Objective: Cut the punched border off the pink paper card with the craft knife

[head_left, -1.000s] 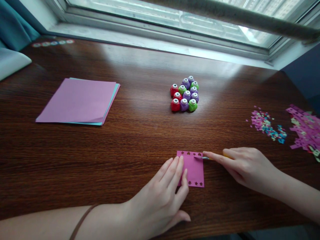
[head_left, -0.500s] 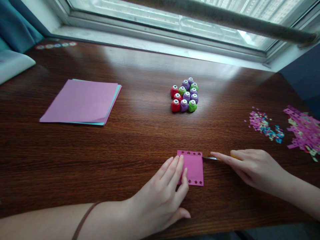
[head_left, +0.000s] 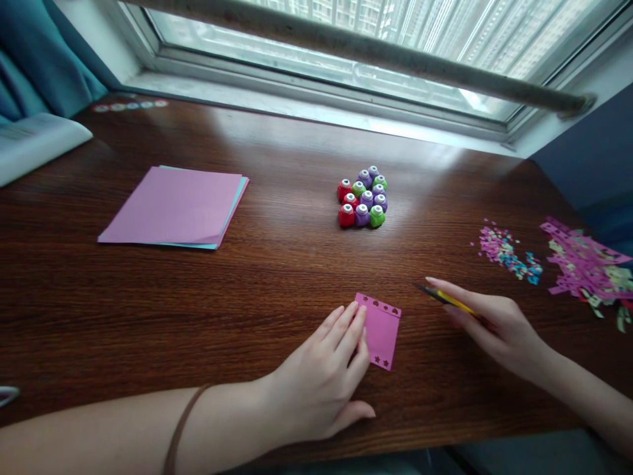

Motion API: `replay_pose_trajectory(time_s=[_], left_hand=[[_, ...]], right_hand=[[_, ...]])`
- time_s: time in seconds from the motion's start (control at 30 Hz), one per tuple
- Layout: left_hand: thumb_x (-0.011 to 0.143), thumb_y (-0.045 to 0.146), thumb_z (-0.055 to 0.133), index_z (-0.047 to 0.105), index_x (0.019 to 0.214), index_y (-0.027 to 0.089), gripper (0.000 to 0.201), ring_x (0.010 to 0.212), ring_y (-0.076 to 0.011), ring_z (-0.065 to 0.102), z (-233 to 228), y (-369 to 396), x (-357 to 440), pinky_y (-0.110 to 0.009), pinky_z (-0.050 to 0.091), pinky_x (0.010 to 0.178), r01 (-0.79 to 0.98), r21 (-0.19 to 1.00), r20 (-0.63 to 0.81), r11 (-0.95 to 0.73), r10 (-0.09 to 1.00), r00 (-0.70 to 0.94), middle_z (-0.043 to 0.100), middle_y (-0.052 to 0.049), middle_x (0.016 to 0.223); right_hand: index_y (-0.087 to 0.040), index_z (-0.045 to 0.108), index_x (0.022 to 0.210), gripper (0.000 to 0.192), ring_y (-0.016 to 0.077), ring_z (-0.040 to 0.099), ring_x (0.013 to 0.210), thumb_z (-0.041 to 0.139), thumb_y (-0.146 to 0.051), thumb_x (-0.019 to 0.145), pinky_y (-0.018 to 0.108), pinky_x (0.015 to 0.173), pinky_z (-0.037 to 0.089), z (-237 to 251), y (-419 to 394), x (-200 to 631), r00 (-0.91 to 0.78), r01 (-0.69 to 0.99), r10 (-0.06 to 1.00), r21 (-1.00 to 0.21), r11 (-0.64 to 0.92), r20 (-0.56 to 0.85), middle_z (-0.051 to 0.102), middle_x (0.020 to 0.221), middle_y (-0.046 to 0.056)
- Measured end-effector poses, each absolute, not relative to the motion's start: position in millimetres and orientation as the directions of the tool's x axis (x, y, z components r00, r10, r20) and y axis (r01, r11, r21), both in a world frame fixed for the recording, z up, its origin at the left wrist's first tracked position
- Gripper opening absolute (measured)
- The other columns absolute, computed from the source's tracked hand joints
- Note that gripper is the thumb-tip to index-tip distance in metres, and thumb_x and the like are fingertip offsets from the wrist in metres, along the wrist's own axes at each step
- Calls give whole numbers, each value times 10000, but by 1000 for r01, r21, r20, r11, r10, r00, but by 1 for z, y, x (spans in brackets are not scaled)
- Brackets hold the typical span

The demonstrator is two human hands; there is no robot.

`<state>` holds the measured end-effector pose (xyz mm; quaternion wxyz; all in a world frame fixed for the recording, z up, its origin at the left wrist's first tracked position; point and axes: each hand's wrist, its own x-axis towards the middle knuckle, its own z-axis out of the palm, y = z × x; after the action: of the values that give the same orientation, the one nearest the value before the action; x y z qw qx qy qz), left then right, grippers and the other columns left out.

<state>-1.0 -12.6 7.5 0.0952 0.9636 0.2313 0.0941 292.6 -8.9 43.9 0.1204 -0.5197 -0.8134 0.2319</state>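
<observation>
A small pink punched paper square (head_left: 382, 328) is pinned flat under the left hand (head_left: 324, 382); a yellow-handled craft knife (head_left: 442, 298) is gripped in the right hand (head_left: 487, 323), just beside it. Fingertips risk being nicked if the blade slips.

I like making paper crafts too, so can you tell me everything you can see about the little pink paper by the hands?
The little pink paper is a small, roughly square piece of thin coloured paper lying flat on the brown wooden table, turned slightly askew. A row of small shapes is punched along its far edge, and a few star-shaped holes sit near its near edge. The left hand rests its fingertips on the paper's left side. The right hand, holding a slim yellow and dark tool, is off to the right and does not touch it.
</observation>
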Motion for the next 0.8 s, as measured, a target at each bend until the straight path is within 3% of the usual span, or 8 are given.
replay_pose_trajectory(time_s=[0.13, 0.33, 0.53, 0.8], left_hand=[[861, 558, 337, 452, 1210, 30, 643, 1336, -349, 216, 8, -10, -1, -470, 215, 1077, 398, 277, 107, -874, 440, 891, 335, -248, 1378], [885, 528, 311, 469, 1205, 118, 543, 1337, -329, 223, 8, -12, -4, -570, 102, 1048, 394, 250, 127, -885, 433, 892, 385, -184, 1368], [901, 480, 307, 446, 1247, 125, 515, 1293, -318, 306, 6, -14, -7, -505, 167, 1016, 375, 210, 178, -903, 413, 893, 444, -169, 1328], [889, 474, 341, 531, 1091, 70, 490, 1221, -354, 416, 3, -16, -5, -481, 265, 1000, 334, 152, 248, -930, 363, 898, 473, -224, 1283]], right_hand=[[-224, 292, 1376, 536, 188, 594, 996, 488, -297, 883, 309, 837, 475, 42, 2, 260, -287, 783, 955, -592, 190, -73, 568, 1208, 83], [-205, 364, 1334, 582, 169, 616, 770, 578, -354, 813, 292, 710, 482, 29, 18, 219, -266, 867, 961, -453, 206, -72, 644, 993, 57], [-233, 411, 1288, 611, 204, 620, 804, 635, -434, 755, 301, 684, 457, 23, 24, 211, -203, 936, 975, -311, 167, -87, 653, 972, 30], [-317, 425, 1241, 596, 184, 615, 736, 643, -509, 721, 272, 622, 418, 23, 27, 214, -166, 936, 978, -334, 116, -127, 644, 828, -34]])
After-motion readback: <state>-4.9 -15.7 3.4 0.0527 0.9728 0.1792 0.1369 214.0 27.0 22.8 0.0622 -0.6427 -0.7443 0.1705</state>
